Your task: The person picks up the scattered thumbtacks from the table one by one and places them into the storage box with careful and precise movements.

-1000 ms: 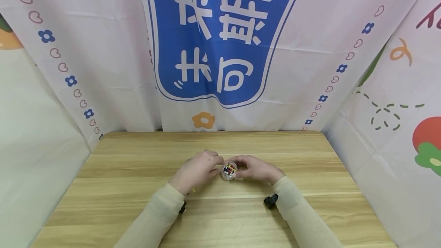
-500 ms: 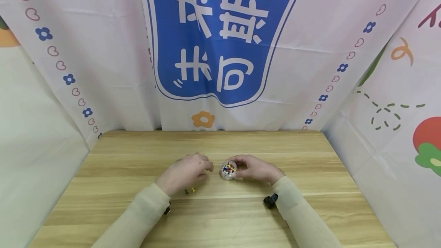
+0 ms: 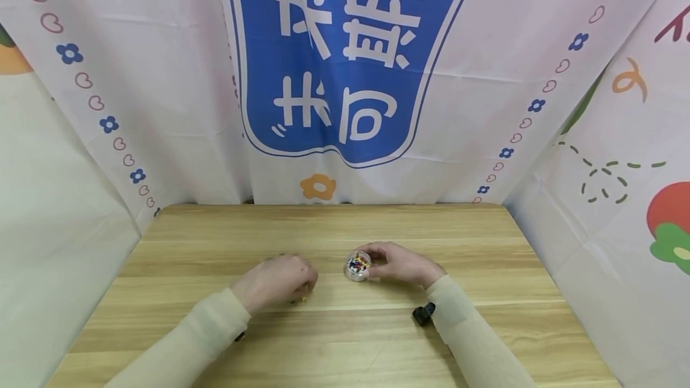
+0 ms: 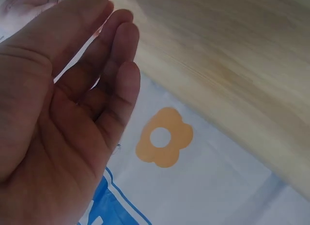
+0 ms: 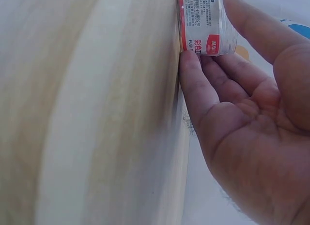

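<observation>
My right hand [image 3: 403, 263] holds a small clear round jar of push pins [image 3: 358, 266] between thumb and fingers. The jar stands on the wooden table with its top uncovered, and pins of several colours show inside. In the right wrist view, its printed red-and-white label [image 5: 201, 22] faces the palm. Left of the jar, my left hand [image 3: 277, 280] is low over the table with its fingers bent down. A yellow push pin [image 3: 303, 299] and a dark green one lie right by its fingertips, partly covered. In the left wrist view, the fingers [image 4: 127, 84] curve loosely, and nothing shows between them.
The wooden table [image 3: 431, 226] reaches back to a white printed curtain [image 3: 458, 124] with a blue panel. White cloth hangs at the left and right sides. Small black devices are worn at both wrists.
My left hand has moved away from the jar, left and down toward the two loose pins, which were uncovered half a second ago. The right hand and jar have stayed put.
</observation>
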Demonstrator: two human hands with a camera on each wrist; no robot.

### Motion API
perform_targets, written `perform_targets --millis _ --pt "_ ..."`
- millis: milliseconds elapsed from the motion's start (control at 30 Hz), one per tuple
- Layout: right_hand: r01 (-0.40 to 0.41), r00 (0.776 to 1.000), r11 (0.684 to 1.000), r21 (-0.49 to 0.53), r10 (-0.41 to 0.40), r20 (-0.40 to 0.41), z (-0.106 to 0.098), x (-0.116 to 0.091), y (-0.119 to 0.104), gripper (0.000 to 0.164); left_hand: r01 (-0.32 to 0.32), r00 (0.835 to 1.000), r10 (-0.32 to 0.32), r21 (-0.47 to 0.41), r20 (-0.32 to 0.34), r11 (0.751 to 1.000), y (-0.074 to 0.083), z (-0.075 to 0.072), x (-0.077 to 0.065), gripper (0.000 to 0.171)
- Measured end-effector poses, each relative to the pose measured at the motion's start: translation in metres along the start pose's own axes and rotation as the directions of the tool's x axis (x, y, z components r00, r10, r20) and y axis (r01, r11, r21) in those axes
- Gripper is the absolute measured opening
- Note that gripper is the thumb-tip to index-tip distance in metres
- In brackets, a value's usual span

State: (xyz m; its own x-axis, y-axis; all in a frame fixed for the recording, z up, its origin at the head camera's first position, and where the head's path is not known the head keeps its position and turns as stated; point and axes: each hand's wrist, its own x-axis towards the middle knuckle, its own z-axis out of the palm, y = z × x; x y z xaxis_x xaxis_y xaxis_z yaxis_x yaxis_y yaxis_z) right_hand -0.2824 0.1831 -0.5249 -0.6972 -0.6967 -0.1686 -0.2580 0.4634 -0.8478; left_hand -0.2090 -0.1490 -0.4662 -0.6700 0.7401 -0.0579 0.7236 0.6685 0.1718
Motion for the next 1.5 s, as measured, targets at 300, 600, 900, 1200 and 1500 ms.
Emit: perform_targets --millis 300,600,900,1200,1500 --pt "-0.012 1.000 1.000 -0.011 0.012 -0.002 -0.001 0.001 -0.001 0.057 0.042 0.997 -0.044 0.032 0.063 0.999 0.002 0.003 -0.005 0.022" --pt "-0.022 1.000 1.000 0.009 0.022 -0.008 0.000 0.000 -0.001 0.055 0.033 0.998 -0.038 0.082 0.057 0.996 0.004 0.007 -0.002 0.028" --pt "-0.021 1.000 1.000 0.000 0.021 -0.010 0.000 0.000 -0.001 0.056 0.053 0.996 -0.061 0.120 0.068 0.991 0.005 0.013 0.002 0.029" --pt "-0.022 1.000 1.000 0.000 0.022 -0.008 0.000 0.000 -0.001 0.058 -0.033 0.994 0.040 0.069 -0.101 0.997 -0.008 0.028 0.008 0.032" --pt "-0.019 1.000 1.000 0.000 0.019 -0.011 -0.001 -0.001 -0.002 0.060 0.129 0.986 -0.124 0.043 -0.116 0.991 0.010 0.006 0.022 0.020"
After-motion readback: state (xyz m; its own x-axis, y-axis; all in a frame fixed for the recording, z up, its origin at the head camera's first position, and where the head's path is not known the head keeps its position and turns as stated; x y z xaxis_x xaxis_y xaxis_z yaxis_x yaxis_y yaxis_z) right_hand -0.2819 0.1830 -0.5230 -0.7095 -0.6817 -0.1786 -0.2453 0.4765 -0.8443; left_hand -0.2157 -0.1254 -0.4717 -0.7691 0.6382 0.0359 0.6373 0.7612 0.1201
